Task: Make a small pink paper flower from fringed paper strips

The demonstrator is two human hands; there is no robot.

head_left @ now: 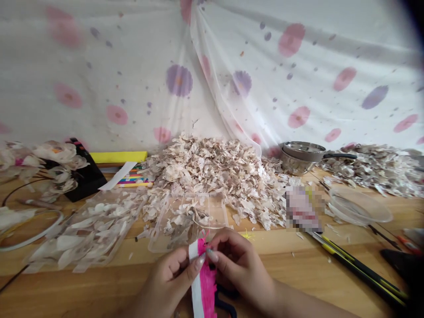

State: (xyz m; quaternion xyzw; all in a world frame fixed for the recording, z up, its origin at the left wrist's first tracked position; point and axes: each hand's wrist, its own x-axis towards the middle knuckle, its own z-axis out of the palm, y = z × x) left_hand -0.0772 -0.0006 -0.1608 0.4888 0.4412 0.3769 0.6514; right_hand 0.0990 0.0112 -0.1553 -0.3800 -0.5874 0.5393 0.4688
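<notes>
Pink-and-white strip is pinched near its top between the left hand and right hand, held together over the bench; finished flowers sit far left, while a large heap of pale flakes lies unused.

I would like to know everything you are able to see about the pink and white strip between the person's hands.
The pink and white strip is a long flat band, white along its left side and bright pink along its right. It looks like paper or thin card, with ragged pink bits at the top. It stands nearly upright, pinched near the top by the left hand and right hand, and its lower end leaves the picture.
</notes>
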